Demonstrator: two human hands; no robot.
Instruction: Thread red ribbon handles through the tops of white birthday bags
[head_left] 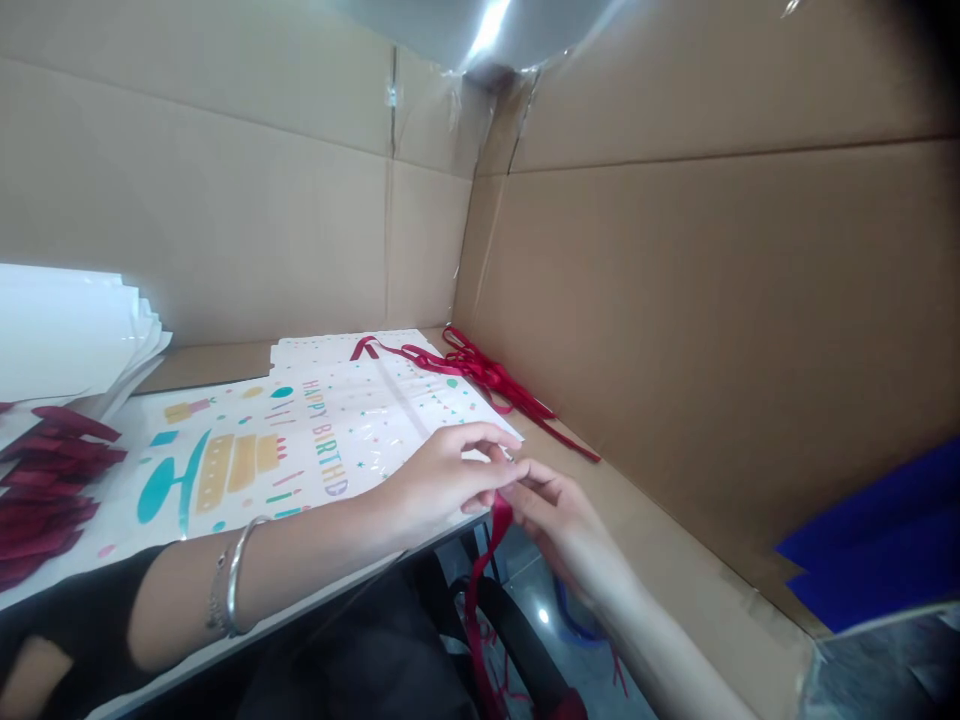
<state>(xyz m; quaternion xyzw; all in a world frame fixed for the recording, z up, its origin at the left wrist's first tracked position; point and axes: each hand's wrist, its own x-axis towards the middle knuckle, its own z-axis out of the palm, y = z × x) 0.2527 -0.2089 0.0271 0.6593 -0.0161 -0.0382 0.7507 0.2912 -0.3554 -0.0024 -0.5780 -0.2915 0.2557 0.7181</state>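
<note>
My left hand [459,468] and my right hand [559,515] meet at the front edge of the table, fingertips pinched together. A red ribbon [478,590] hangs down from between them past the table edge. The fingers hide its upper end, so I cannot make out a knot or loop there. Under my left forearm lies a white sheet [375,430] printed with a cake and "HAPPY BIRTHD" lettering. A tangled bunch of red ribbons [491,375] rests beyond my hands, partly on the sheet's far right corner.
Cardboard walls [712,330] enclose the table at the back and right. On the left are a stack of white sheets [67,325] and a pile of dark red ribbon pieces [52,490]. A blue piece [885,540] is at the right. Below the edge, a black chair part [525,640] shows.
</note>
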